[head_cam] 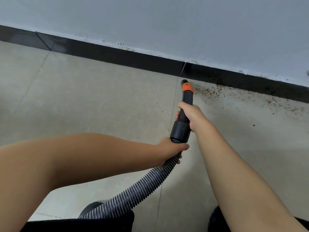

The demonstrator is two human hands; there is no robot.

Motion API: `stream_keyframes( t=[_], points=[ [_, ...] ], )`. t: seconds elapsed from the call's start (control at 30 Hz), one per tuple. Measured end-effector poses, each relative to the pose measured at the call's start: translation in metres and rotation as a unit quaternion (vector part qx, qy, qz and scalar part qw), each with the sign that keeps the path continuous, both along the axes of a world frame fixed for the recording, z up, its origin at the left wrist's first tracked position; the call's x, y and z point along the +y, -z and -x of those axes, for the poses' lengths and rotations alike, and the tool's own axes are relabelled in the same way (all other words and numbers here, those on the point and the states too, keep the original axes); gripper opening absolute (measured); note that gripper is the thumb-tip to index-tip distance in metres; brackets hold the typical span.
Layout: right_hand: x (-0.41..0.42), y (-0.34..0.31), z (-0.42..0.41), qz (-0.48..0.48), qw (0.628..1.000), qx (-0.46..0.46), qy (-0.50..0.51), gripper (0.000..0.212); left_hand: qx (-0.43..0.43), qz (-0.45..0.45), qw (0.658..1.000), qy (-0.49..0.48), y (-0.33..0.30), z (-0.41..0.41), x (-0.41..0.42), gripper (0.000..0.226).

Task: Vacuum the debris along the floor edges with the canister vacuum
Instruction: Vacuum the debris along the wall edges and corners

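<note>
My right hand (190,116) grips the black nozzle tube (185,108) just behind its orange collar (188,87). My left hand (168,150) is wrapped round the ribbed hose (137,191) just below the tube's wide cuff. Ahead of my right hand the tip sits at the dark baseboard (117,55). Brown debris (210,92) lies scattered on the tile floor (83,101) to the right of the tip.

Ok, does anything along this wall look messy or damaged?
Yes. Brown debris is scattered on the floor against the black baseboard, just right of the nozzle. Specks also sit atop the baseboard, and the wall's paint edge there looks ragged and scraped.
</note>
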State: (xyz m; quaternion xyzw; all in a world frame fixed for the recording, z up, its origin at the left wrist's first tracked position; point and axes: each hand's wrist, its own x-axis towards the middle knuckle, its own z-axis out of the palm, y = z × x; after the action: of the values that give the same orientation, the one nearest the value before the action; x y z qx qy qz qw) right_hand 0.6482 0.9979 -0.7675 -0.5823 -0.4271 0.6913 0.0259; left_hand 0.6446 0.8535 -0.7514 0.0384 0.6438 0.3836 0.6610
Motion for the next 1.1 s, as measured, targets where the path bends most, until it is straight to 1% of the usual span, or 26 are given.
stream_keyframes(
  t=[0.13, 0.3, 0.43, 0.53, 0.63, 0.73, 0.87, 0.97, 1.03, 1.1],
  points=[
    [-0.001, -0.003, -0.024, -0.016, 1.0, -0.018, 0.014, 0.012, -0.009, 0.003, 0.999, 0.037, 0.004, -0.014, 0.001, 0.021],
    [-0.017, -0.01, -0.051, 0.0, 0.997, -0.027, -0.074, 0.013, -0.065, 0.004, 0.997, 0.043, 0.001, -0.046, -0.015, 0.019],
    [-0.036, -0.015, -0.055, 0.014, 0.995, -0.038, -0.087, 0.015, -0.081, 0.015, 0.995, 0.048, 0.0, -0.056, -0.033, 0.023],
    [-0.04, -0.014, -0.07, 0.007, 0.998, -0.05, -0.04, 0.015, -0.078, 0.013, 0.993, 0.089, 0.001, -0.058, -0.037, 0.023],
    [-0.033, -0.011, -0.095, -0.001, 0.998, -0.049, 0.05, 0.015, -0.068, 0.002, 0.989, 0.128, 0.001, -0.064, -0.03, 0.023],
    [-0.031, -0.008, -0.12, -0.006, 0.991, -0.053, 0.121, 0.013, -0.058, 0.009, 0.984, 0.17, 0.0, -0.074, -0.024, 0.025],
    [-0.033, -0.004, -0.151, -0.007, 0.981, -0.059, 0.184, 0.011, -0.04, 0.017, 0.976, 0.211, -0.002, -0.091, -0.02, 0.023],
    [-0.026, -0.004, -0.154, -0.006, 0.982, -0.038, 0.186, 0.011, -0.015, 0.015, 0.981, 0.195, -0.004, -0.097, -0.015, 0.022],
    [-0.022, -0.005, -0.143, -0.008, 0.988, -0.022, 0.154, 0.011, 0.004, 0.015, 0.986, 0.165, -0.003, -0.096, -0.014, 0.022],
    [-0.022, -0.007, -0.126, -0.002, 0.995, -0.01, 0.098, 0.012, 0.014, 0.018, 0.991, 0.132, -0.003, -0.092, -0.016, 0.023]
  ],
)
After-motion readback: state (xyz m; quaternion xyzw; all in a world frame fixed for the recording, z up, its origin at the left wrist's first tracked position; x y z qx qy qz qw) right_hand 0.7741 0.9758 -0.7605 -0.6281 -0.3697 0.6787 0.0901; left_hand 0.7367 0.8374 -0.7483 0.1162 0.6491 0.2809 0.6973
